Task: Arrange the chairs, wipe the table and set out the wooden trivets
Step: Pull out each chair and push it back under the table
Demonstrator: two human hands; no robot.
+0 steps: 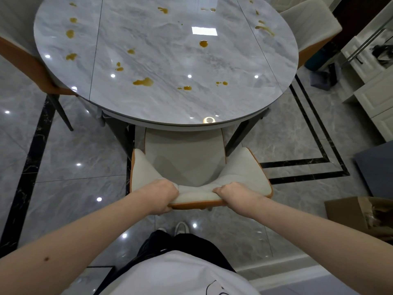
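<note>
Chair (185, 158) seat tucked under table (170, 122) rim; both hands (curled) grip backrest

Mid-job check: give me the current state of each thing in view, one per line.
near chair: seat partly under the table, backrest gripped by both hands
left hand: grips backrest top
right hand: grips backrest top
table: unwiped, amber spills scattered
left chair: beside the table
far-right chair: beside the table
cardboard box: open

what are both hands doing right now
Left hand: closed, gripping the chair backrest top edge.
Right hand: closed, gripping the same backrest.
</note>
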